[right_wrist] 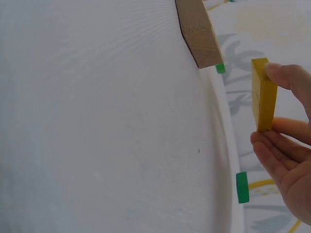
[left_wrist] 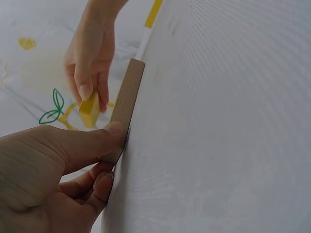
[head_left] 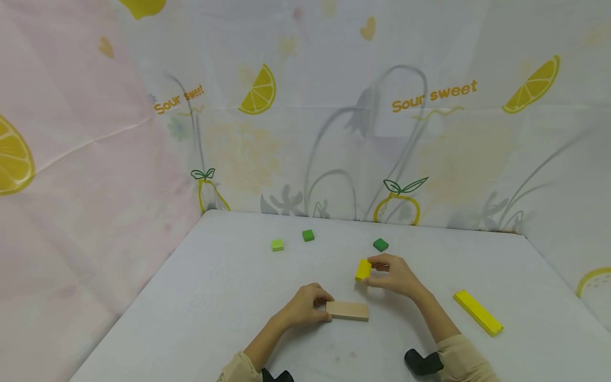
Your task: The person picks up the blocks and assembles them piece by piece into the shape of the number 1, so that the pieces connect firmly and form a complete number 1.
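In the head view, my left hand (head_left: 306, 306) pinches the left end of a plain wooden block (head_left: 348, 311), which lies flat on the white table. Thumb and fingers grip that block (left_wrist: 127, 99) in the left wrist view too. Farther back and to the right, my right hand (head_left: 395, 274) holds a small yellow block (head_left: 363, 269) by its edges. The right wrist view shows this yellow block (right_wrist: 263, 94) between thumb and fingertips, raised off the tabletop. A longer yellow block (head_left: 478, 313) lies on the table to the right of my right forearm.
Toward the back of the white table (head_left: 191, 297) lie a light green block (head_left: 277, 245), a mid-green block (head_left: 308, 235) and a dark green block (head_left: 380, 244). A lemon-printed cloth (head_left: 305, 132) hangs behind the table. Black wrist gear (head_left: 422, 363) shows near my right sleeve.
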The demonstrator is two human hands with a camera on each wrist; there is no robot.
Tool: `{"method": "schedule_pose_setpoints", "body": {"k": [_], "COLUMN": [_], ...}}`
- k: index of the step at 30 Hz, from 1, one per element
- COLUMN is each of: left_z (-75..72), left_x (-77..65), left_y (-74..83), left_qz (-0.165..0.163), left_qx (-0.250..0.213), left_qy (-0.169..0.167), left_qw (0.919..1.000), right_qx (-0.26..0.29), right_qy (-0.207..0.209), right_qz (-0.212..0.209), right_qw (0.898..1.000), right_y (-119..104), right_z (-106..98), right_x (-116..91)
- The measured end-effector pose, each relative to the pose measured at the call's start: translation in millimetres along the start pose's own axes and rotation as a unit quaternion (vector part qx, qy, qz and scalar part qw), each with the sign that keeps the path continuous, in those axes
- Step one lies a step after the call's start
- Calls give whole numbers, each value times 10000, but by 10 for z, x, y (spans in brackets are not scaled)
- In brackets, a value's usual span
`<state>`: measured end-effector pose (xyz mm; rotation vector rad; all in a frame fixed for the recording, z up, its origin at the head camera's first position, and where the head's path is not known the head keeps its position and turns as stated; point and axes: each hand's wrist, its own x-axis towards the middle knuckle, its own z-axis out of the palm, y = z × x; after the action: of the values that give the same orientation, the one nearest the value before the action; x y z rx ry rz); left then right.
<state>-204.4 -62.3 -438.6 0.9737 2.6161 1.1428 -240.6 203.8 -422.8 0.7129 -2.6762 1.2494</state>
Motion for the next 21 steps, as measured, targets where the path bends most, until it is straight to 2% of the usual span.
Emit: {"method": "schedule_pose_setpoints", "body": {"k": [21], "left_z": [1], "left_x": [6], "left_y": [-12], "left_qz": [-86], "left_qx": [7], "left_qy": [-46], "left_qw": [10000], "right_qx": [86], "right_qy": [-481], "right_qz": [31], "right_qw": [9988], "right_y": [-52], "right_z": [72], "right_x": [40]}}
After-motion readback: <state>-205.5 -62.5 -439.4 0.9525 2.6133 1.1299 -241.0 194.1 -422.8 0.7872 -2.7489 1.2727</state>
